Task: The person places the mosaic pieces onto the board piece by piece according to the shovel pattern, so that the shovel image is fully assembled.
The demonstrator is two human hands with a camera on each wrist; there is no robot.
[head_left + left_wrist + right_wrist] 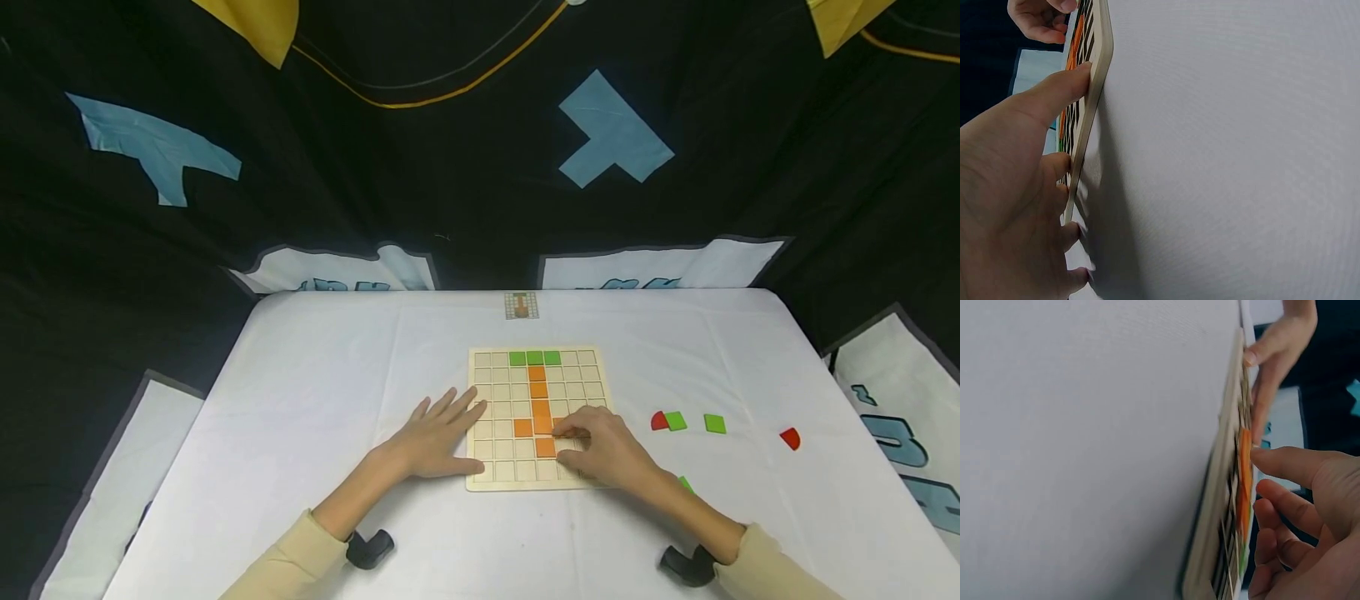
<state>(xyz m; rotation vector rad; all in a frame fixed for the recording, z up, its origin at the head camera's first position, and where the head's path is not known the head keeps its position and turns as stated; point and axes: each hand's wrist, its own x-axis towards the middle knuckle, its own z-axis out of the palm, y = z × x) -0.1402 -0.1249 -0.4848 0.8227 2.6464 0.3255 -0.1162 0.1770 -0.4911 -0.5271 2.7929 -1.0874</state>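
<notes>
A wooden grid board (504,475) lies on the white table, its top row carrying three green squares (535,357). Below them orange pieces (542,415) form a column, with an orange square on each side near the lower end. My left hand (435,442) rests with spread fingers on the board's left edge; the left wrist view shows the thumb (1063,94) on the rim. Over the lower right of the board, my right hand (611,450) has its fingertips at the orange pieces. In the right wrist view its thumb (1291,464) touches orange, apart from the bent fingers.
Right of the board lie green squares (715,423) and red rounded pieces (791,437); another green piece (686,483) shows beside the right forearm. A small patterned card (521,306) is at the table's back edge. Black curtains hang behind.
</notes>
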